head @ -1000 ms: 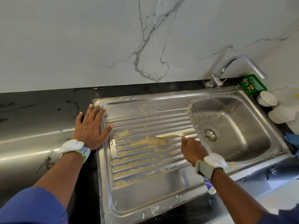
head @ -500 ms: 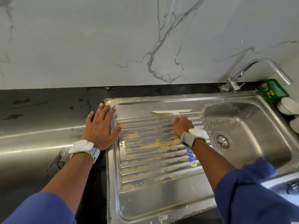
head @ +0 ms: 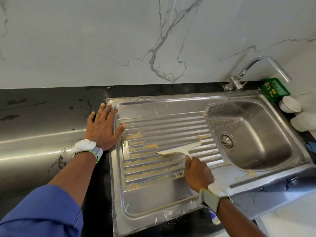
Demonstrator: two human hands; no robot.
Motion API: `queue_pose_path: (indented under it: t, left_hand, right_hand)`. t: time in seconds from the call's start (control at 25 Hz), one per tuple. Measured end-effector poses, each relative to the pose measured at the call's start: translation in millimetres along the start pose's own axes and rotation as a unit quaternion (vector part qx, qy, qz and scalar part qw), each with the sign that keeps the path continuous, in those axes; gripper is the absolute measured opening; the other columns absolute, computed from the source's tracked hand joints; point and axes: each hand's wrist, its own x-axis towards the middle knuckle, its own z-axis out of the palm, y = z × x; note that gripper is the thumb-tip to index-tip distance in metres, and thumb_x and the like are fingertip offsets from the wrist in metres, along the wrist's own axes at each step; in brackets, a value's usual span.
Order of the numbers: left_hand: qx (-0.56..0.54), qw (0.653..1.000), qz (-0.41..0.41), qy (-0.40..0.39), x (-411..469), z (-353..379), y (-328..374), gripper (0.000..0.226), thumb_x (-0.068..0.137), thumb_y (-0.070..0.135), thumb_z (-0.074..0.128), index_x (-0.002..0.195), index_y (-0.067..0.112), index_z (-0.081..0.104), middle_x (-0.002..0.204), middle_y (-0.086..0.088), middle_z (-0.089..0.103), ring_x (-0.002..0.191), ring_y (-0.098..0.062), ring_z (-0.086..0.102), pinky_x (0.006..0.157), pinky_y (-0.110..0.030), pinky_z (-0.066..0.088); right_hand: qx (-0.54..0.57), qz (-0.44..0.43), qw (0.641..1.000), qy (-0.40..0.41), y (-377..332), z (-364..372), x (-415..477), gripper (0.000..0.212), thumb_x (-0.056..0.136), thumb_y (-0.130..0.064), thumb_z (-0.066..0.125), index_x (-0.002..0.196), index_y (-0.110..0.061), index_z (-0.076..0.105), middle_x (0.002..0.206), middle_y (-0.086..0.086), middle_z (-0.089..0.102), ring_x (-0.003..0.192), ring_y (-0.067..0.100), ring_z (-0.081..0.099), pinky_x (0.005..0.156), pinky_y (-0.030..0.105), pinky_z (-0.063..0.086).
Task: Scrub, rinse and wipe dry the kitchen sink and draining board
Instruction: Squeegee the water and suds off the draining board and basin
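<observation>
The steel draining board [head: 153, 199] has ridges streaked with tan, gritty paste. To its right is the sink bowl [head: 266, 151], with residue on its rim and a round drain [head: 226, 141]. My right hand [head: 196, 173] grips the handle of a white squeegee [head: 179, 148], whose blade lies across the middle ridges near the bowl. My left hand [head: 104, 127] rests flat, fingers spread, on the board's left edge and the black counter [head: 51, 106].
A chrome tap [head: 263, 65] stands behind the bowl. A green box [head: 275, 88] and white bowls [head: 290, 104] sit at the far right, with a blue cloth [head: 311, 146] at the frame edge. A marble wall rises behind. The counter carries water spots.
My right hand has drawn the squeegee from the far top ridges down to the middle of the board, towards me and the bowl. My left hand stayed planted.
</observation>
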Motion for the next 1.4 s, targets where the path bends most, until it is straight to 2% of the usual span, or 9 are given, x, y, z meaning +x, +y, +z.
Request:
queue_pose_path:
  t: [0.08,0.16,0.24,0.36,0.68,0.84,0.96,1.32,1.4]
  left_hand:
    - [0.000,1.000,0.003,0.006,-1.2,0.0,0.9,0.079,0.097,0.074,0.023,0.154,0.023,0.040,0.167,-0.007,0.030,0.159,-0.024,0.011,0.125,-0.056,0.016]
    - [-0.002,1.000,-0.002,0.008,-1.2,-0.9,-1.5,0.079,0.097,0.074,0.023,0.154,0.022,0.040,0.167,-0.007,0.030,0.159,-0.025,0.011,0.125,-0.056,0.017]
    - [-0.004,1.000,-0.002,0.010,-0.8,-0.3,0.0,0.080,0.097,0.074,0.024,0.154,0.022,0.041,0.167,-0.007,0.031,0.159,-0.025,0.012,0.124,-0.056,0.018]
    - [0.002,1.000,-0.003,0.010,0.9,2.0,-1.2,0.080,0.097,0.074,0.023,0.154,0.022,0.041,0.167,-0.006,0.030,0.159,-0.024,0.012,0.124,-0.054,0.019]
    - [0.019,1.000,-0.007,0.003,3.1,5.5,-2.8,0.077,0.099,0.073,0.021,0.155,0.023,0.040,0.168,-0.004,0.028,0.159,-0.023,0.011,0.125,-0.053,0.018]
    - [0.019,1.000,-0.011,0.003,1.4,5.4,-2.7,0.076,0.099,0.072,0.023,0.155,0.023,0.040,0.168,-0.005,0.029,0.159,-0.024,0.011,0.124,-0.052,0.018]
    - [0.014,1.000,-0.018,0.004,1.9,3.5,-0.9,0.076,0.099,0.072,0.025,0.154,0.023,0.040,0.167,-0.006,0.029,0.159,-0.024,0.012,0.125,-0.052,0.018]
    - [-0.009,1.000,-0.012,0.018,-4.9,-3.3,1.6,0.075,0.097,0.071,0.029,0.151,0.021,0.045,0.165,-0.008,0.034,0.158,-0.027,0.016,0.123,-0.053,0.023]
    - [-0.002,1.000,-0.013,0.017,-4.9,-2.8,0.9,0.075,0.097,0.072,0.027,0.150,0.022,0.045,0.165,-0.008,0.033,0.158,-0.027,0.017,0.123,-0.054,0.023]
  right_hand:
    - [0.025,0.003,0.999,-0.031,7.1,-5.7,-18.9,0.052,0.105,-0.051,0.028,0.111,-0.012,0.061,0.113,0.018,0.067,0.106,0.039,0.063,0.089,0.046,0.051]
    - [0.145,0.003,0.987,-0.061,-2.5,-17.7,-22.3,0.049,0.103,-0.056,0.032,0.091,-0.020,0.064,0.084,0.008,0.068,0.075,0.031,0.067,0.069,0.045,0.056]
    - [0.301,0.014,0.951,-0.068,-25.2,-30.9,-4.3,0.048,0.102,-0.051,0.039,0.070,-0.018,0.055,0.053,0.003,0.052,0.042,0.026,0.051,0.050,0.037,0.047]
    - [0.425,0.036,0.902,-0.072,-75.8,-39.2,58.0,0.044,0.105,-0.038,0.042,0.070,-0.011,0.046,0.046,0.005,0.039,0.034,0.020,0.037,0.043,0.030,0.039]
    - [0.201,0.011,0.978,-0.058,-163.0,-50.8,164.4,0.043,0.102,-0.035,0.034,0.093,0.002,0.055,0.070,0.020,0.063,0.054,0.038,0.065,0.057,0.044,0.056]
    - [0.156,-0.001,0.987,-0.049,-156.6,-36.0,153.5,0.050,0.103,-0.041,0.032,0.093,0.001,0.057,0.075,0.018,0.060,0.053,0.039,0.058,0.066,0.043,0.057]
    - [0.098,-0.002,0.995,-0.030,-130.7,-12.9,125.0,0.057,0.105,-0.043,0.032,0.120,0.003,0.062,0.102,0.027,0.066,0.098,0.045,0.066,0.093,0.041,0.051]
    - [0.053,0.017,0.997,-0.052,-64.6,15.3,-5.0,0.061,0.105,-0.050,0.025,0.116,-0.004,0.064,0.118,0.021,0.068,0.106,0.039,0.065,0.090,0.041,0.052]
    - [0.057,0.009,0.994,-0.097,-49.4,10.1,-43.1,0.058,0.104,-0.052,0.025,0.113,-0.010,0.063,0.112,0.017,0.069,0.095,0.035,0.066,0.086,0.042,0.052]
